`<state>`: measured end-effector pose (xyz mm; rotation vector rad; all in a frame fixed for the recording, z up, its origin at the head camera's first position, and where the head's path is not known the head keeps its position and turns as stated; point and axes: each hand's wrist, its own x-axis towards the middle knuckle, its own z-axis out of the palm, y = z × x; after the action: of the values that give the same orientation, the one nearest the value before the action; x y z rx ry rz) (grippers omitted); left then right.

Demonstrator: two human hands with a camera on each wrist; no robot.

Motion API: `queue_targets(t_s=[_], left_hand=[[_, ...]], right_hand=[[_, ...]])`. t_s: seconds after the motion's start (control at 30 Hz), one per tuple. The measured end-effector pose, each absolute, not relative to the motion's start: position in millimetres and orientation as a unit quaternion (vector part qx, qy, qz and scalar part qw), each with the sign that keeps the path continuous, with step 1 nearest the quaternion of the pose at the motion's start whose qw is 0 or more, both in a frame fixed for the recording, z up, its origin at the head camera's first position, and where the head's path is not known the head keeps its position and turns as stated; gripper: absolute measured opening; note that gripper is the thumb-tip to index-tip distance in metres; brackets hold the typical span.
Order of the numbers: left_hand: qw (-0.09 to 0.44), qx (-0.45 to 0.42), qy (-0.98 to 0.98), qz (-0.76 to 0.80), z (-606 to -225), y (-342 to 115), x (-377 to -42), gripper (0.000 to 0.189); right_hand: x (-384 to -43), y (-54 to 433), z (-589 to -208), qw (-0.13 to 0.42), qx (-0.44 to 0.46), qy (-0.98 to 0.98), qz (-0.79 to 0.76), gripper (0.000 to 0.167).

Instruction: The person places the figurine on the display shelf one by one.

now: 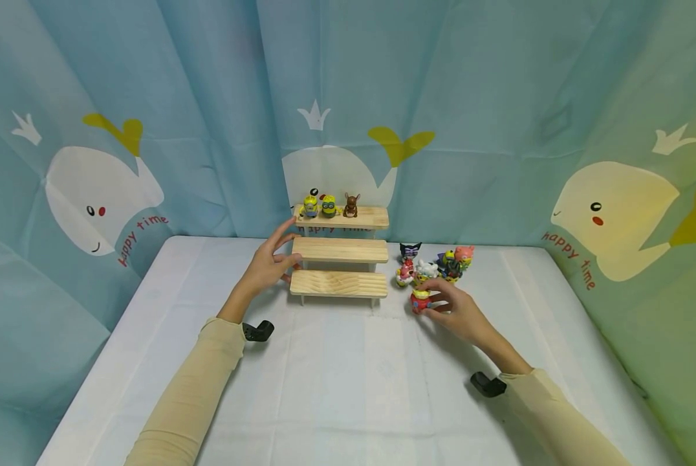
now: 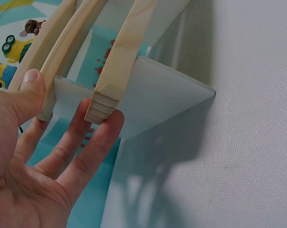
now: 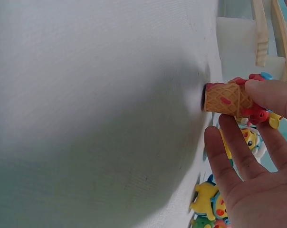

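A three-tier wooden display stand [image 1: 339, 250] has pale planks on clear supports. At its left end, my left hand [image 1: 266, 262] holds it, the thumb [image 2: 34, 83] on a plank end and spread fingers [image 2: 89, 159] against the others. On the top tier stand two yellow Minion figurines [image 1: 319, 206] and a brown eared figurine [image 1: 350, 205]. My right hand [image 1: 455, 307] pinches a red and yellow figurine [image 1: 420, 301] with a waffle-patterned base [image 3: 224, 99], low at the tabletop; whether it touches the cloth I cannot tell.
Right of the stand, several toy figurines cluster: a black-eared one [image 1: 409, 251], a red and white one [image 1: 405, 273], a white-topped one [image 1: 426, 270] and a pink one [image 1: 464, 254]. A white cloth [image 1: 348, 382] covers the table. Blue whale-print curtains [image 1: 208, 175] hang around it.
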<state>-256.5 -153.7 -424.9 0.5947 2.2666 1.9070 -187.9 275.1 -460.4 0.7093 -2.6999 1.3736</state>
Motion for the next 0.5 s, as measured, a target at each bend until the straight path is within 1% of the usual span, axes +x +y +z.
queue_targets(t_s=[0.3, 0.5], left_hand=[[0.059, 0.205, 0.743, 0.635, -425.4, -154.0, -257.4, 0.078], [0.061, 0.199, 0.746, 0.633, -424.5, -153.1, -255.6, 0.078]], right_hand=[[-190.3, 271.9, -459.1, 0.028, 0.241, -0.861, 0.448, 0.043], [-190.2, 272.4, -457.6, 0.028, 0.227, -0.872, 0.432, 0.041]])
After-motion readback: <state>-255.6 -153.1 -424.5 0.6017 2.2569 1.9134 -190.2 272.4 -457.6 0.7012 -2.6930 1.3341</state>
